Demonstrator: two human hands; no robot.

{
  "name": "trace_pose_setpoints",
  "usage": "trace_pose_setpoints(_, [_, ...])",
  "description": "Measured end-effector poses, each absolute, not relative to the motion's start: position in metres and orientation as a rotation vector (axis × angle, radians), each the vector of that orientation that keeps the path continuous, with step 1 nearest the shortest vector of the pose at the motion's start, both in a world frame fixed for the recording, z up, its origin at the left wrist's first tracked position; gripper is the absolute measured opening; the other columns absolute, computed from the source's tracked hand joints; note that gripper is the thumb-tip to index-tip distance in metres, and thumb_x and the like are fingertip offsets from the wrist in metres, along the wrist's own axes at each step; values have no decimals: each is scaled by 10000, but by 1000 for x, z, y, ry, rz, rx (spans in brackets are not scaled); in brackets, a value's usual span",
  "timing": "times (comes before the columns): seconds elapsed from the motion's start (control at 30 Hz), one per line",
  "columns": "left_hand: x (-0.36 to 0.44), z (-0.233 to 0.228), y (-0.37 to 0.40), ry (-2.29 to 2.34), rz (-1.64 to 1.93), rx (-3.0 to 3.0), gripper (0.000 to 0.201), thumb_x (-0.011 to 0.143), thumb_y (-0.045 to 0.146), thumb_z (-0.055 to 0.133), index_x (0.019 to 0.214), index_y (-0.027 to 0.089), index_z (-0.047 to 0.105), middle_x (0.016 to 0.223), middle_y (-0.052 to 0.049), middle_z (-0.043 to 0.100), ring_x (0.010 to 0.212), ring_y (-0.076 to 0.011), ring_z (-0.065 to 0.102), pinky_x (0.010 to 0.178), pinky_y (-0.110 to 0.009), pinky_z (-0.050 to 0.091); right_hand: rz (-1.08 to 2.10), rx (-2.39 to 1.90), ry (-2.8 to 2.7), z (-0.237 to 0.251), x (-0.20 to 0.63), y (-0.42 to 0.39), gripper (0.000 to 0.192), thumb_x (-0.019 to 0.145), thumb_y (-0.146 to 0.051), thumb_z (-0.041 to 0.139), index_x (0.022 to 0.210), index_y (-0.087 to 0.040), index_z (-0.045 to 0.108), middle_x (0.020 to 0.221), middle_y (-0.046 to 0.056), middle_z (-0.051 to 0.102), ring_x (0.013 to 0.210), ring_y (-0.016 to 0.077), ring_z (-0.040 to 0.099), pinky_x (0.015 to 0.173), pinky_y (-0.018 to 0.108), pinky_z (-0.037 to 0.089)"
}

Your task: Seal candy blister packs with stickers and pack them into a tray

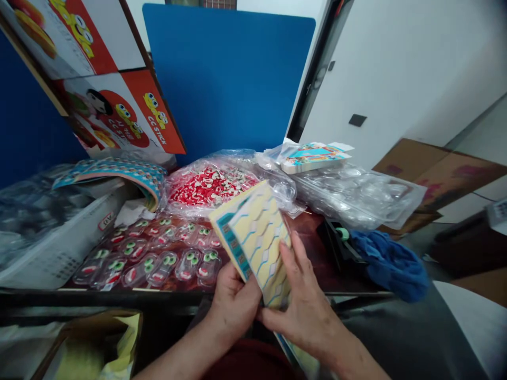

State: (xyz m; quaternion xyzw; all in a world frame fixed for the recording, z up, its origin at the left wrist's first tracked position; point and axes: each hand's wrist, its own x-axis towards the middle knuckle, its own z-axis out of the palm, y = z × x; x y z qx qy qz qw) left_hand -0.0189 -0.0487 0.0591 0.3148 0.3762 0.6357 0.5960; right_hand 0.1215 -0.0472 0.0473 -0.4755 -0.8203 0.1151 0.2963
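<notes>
Stack of printed cards (253, 232), pale yellow with blue wavy lines and a patterned border, held tilted above the table's near edge.

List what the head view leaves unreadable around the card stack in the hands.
- Card stack: lower end hidden by the right hand and left hand; print too blurred to read.
- Blister trays: contents too small to identify.
- Bag of red and white pieces: pieces too small to identify.
</notes>
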Motion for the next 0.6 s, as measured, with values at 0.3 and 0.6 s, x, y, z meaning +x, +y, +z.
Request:
trace_pose_setpoints(0.3, [-52,72,-42,863,1538,714,244,661,276,699,871,160,655,795,-47,706,668,-180,655,652,-305,542,377,-1041,-2128,79,125,-13,460,815,-180,428,1275,-178,411,1229,121,528,1128,233,501,914,402,447])
trace_pose_setpoints(0.6, [-66,87,-42,1017,1771,683,279,651,248,717,909,186,632,858,-27,711,738,-190,669,692,-314,557,-136,-845,-1876,105,97,-63,496,770,-403,578,1230,-277,442,1227,89,517,1104,304,510,853,455,492])
